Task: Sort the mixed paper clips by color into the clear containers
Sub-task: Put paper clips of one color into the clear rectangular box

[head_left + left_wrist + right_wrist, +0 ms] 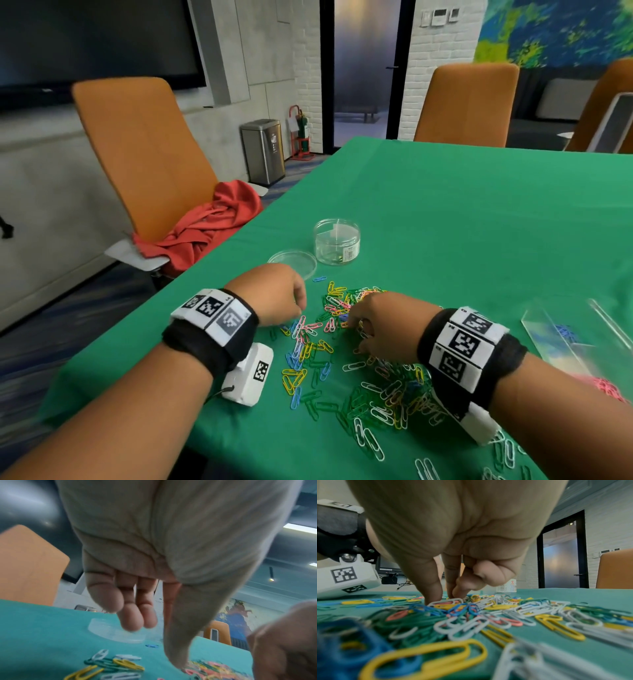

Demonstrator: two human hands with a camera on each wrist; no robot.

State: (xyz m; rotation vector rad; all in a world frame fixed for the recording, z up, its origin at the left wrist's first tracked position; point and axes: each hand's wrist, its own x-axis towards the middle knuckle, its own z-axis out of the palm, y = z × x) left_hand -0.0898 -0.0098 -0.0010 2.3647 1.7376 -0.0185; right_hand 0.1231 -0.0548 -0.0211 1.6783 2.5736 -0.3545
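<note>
A loose pile of mixed paper clips [356, 356] in white, green, yellow, blue and pink lies on the green tablecloth [462, 212]. My right hand [351, 318] is down on the pile. Its thumb [433, 595] and forefinger [451, 588] touch the clips a little apart, and its other fingers are curled. Whether a clip is pinched is hidden. My left hand [301, 308] hovers at the pile's left edge with its fingers [135, 615] relaxed and its thumb pointing down, holding nothing. A round clear container [337, 241] stands behind the pile.
A clear lid [293, 262] lies left of the round container. Clear rectangular containers [561, 332] at the right hold blue clips, with pink clips [608, 389] nearby. An orange chair [137, 150] with a red cloth [209, 222] stands beyond the table's left edge.
</note>
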